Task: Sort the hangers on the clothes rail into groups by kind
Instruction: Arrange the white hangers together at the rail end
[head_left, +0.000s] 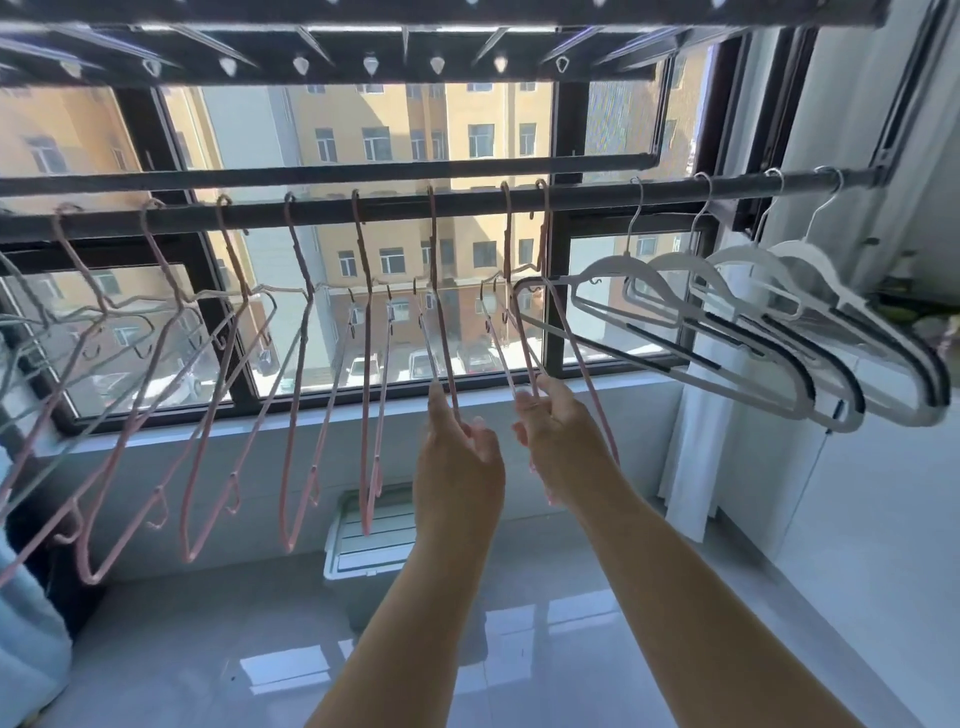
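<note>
1. Overhead, a dark round clothes rail (587, 195) runs across in front of the window (613, 130), rising slightly toward the right.
2. Pink hangers (367, 405) occupy the left and middle of the rail. They are thin, wire-like rods with a smooth pink coating, bent into narrow triangles with small hooks at the shoulders.
3. White hangers (608, 267), four in number, hang together at the right end. They are broad, flat and curved, with slim metal hooks and dark strips along the arms.
4. The left hand (457, 457) is raised, thumb and fingertips pinching the lower rod of the neighbouring pink hanger (439, 312).
5. The right hand (561, 436) is raised beside it, fingers curled round the thin rods of the end pink hanger (576, 358), next to the white group. Whether it also holds a second hanger cannot be told.
6. Below lie a glossy tiled floor (571, 649) and a ribbed white plastic box (363, 551).
</note>
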